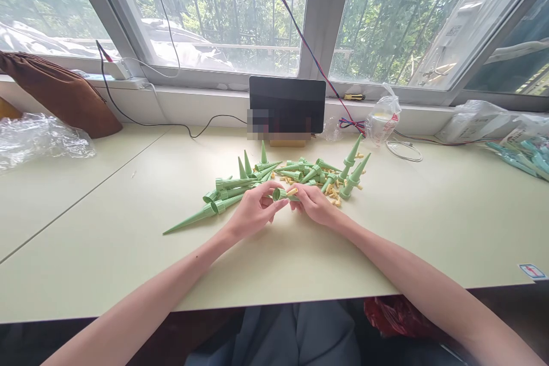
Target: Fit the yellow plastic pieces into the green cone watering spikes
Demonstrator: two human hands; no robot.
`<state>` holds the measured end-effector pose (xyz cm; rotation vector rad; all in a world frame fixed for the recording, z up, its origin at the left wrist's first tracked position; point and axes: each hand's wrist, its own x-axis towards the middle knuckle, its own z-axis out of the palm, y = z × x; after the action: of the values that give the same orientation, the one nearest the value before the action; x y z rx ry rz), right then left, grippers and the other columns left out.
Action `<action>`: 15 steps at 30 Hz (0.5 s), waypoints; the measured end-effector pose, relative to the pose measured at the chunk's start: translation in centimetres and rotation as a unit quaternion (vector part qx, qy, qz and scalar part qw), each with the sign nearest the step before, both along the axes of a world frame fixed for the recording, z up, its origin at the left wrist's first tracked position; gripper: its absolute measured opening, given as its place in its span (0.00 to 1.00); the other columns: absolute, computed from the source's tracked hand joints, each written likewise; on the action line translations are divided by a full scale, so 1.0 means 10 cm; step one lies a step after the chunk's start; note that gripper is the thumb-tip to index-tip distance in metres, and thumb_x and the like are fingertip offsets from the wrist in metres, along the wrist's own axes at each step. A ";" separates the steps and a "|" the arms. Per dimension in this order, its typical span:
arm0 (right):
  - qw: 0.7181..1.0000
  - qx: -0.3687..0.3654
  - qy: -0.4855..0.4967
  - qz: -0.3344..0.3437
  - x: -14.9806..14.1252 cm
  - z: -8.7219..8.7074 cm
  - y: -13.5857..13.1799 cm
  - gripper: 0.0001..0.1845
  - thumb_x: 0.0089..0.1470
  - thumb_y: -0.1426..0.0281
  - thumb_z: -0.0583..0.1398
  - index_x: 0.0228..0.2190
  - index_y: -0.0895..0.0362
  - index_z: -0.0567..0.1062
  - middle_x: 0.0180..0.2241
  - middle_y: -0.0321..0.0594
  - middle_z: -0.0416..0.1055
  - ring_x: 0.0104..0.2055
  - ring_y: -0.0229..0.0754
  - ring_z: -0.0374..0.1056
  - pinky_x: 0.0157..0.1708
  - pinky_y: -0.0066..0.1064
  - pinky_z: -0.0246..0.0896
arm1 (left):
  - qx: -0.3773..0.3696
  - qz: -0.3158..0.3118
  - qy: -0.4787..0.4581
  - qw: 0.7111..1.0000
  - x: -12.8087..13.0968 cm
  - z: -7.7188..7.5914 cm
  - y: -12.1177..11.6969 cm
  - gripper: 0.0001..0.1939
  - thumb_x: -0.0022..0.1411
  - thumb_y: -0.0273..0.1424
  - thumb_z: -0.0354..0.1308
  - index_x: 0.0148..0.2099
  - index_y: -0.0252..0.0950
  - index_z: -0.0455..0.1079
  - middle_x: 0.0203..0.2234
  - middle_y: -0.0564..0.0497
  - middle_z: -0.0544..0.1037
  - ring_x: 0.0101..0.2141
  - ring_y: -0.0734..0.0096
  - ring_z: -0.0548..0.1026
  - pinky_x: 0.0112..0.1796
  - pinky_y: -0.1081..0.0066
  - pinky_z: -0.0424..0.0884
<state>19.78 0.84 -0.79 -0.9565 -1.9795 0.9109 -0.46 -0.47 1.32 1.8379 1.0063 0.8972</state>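
Note:
My left hand (254,210) and my right hand (315,205) meet over the pale table (128,229), fingers closed together on one green plastic cone spike (281,194). A small yellow piece (292,191) sits at the cone's open end, by my right fingertips. Behind the hands lies a heap of green cone spikes (266,174), some lying, a few standing upright. Several small yellow pieces (333,194) are scattered to the right of the heap. One long green spike (191,219) lies to the left of my left hand.
A dark tablet (287,106) stands against the window ledge behind the heap. A brown bag (60,91) and crumpled clear plastic (38,137) lie at far left. Plastic bags (384,117) and teal parts (521,157) are at right. Cables (180,126) run along the back.

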 end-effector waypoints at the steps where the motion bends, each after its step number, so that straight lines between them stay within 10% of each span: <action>1: 1.000 0.003 -0.007 -0.001 0.00 0.00 0.00 0.29 0.69 0.54 0.42 0.24 0.57 0.67 0.23 0.35 0.66 0.23 0.35 0.58 0.30 0.28 0.54 | 0.001 -0.002 -0.001 1.000 0.00 0.00 0.00 0.17 0.63 0.43 0.59 0.48 0.37 0.67 0.17 0.60 0.68 0.16 0.78 0.66 0.22 0.76 0.64; 15: 0.999 -0.040 0.016 -0.020 -0.01 -0.06 0.02 0.29 0.65 0.49 0.46 0.24 0.58 0.65 0.22 0.34 0.60 0.24 0.34 0.56 0.28 0.27 0.55 | 0.013 -0.022 0.009 1.000 -0.01 -0.03 0.01 0.15 0.65 0.39 0.58 0.50 0.37 0.69 0.17 0.60 0.66 0.16 0.80 0.62 0.21 0.77 0.62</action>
<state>19.72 1.04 -1.35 -1.0183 -1.9027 0.9835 -0.52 -0.35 1.02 1.8862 0.9656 0.8727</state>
